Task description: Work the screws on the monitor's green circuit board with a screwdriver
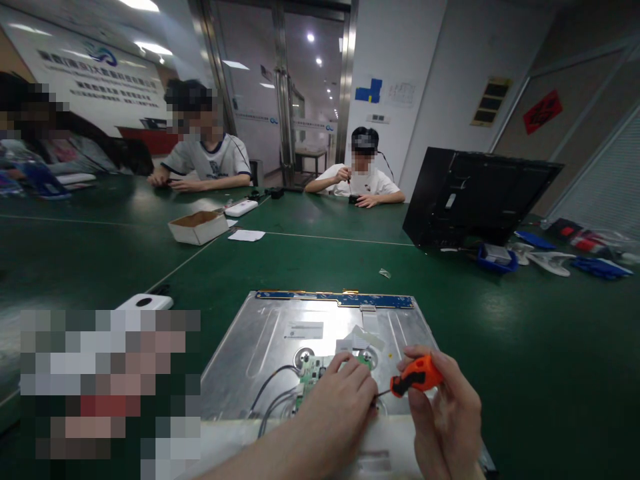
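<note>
An orange-and-black screwdriver (pixel 416 377) is in my right hand (pixel 447 410), its handle gripped between thumb and fingers. The thin shaft points left and its tip disappears behind my left hand (pixel 340 397). That hand rests over a green circuit board (pixel 311 371), with fingers curled and pressed together; what they grip, if anything, is hidden beneath. The board sits on the metal back of a flat display panel (pixel 270 327). Dark cables (pixel 273 393) run off the board's left side. Along the panel's far edge lies a blue circuit strip (pixel 300 297).
A black monitor housing (pixel 475 200) stands at the right, beside a blue tray (pixel 497 259) and gloves (pixel 600 267). Farther left are an open cardboard box (pixel 197 228) and a white device (pixel 145 302). People sit across the green table (pixel 320 257); a blurred person is close at left.
</note>
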Motion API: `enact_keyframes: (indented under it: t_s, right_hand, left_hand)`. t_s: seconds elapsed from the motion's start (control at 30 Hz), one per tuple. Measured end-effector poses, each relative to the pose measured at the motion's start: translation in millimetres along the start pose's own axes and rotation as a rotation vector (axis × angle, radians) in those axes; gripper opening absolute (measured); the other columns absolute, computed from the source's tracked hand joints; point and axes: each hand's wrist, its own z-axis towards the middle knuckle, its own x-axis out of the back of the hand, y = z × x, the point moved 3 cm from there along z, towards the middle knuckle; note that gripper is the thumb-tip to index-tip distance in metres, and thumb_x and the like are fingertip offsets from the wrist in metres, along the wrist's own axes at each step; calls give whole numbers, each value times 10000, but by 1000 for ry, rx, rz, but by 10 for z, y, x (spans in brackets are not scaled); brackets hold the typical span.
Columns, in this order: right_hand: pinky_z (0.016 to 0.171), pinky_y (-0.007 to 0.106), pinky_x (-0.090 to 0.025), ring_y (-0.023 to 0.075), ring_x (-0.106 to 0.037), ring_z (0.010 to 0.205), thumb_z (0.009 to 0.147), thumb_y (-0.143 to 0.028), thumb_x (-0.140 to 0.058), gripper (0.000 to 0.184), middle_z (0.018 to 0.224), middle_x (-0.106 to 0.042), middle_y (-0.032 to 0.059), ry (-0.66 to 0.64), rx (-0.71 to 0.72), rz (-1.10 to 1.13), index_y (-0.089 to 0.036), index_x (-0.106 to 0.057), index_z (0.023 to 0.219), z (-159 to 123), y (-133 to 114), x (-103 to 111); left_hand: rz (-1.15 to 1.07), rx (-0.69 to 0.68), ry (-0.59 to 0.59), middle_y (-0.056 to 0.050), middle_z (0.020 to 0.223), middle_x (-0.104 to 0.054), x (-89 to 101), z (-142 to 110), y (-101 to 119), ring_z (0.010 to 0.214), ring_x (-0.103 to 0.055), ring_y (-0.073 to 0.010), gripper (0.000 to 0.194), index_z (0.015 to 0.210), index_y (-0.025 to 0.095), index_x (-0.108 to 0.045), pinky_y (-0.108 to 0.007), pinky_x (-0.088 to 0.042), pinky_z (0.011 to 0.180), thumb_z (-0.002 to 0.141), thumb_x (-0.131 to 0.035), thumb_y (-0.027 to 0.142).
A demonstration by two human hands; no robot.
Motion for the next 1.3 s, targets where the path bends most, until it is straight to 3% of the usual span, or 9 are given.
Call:
enact_keyframes:
  t_s: [0.5,1.07,1.3]
  right_hand:
    - [710,374,-614,219,-682,901,978,-242,-525,425,1149,-631,120,-6,84,65,-265,-460,1397,-25,-14,-33]
    - [764,363,-601,227,-673,1002,982,-234,-506,466,1191,-639,118,-92,136,-15,-254,-419,1440,54,-90,-61]
    - [711,397,-614,249,-695,951,979,-309,-526,390,1154,-662,122,-87,55,-3,-271,-467,1363,-35,-8,-54]
  left_hand:
    - [-52,-38,-25,-63,1061,-648,80,-21,-11,1049,-576,-258,159,1024,192,-554,-478,-342,1066,877,-567,132]
    - [-94,-51,-95,-68,1095,-632,145,-23,-14,1077,-568,-258,237,1084,193,-538,-465,-286,1122,854,-594,178]
    - [-103,-63,-110,-81,1087,-636,153,-21,-8,1080,-574,-272,241,1133,202,-541,-491,-300,1108,893,-560,205]
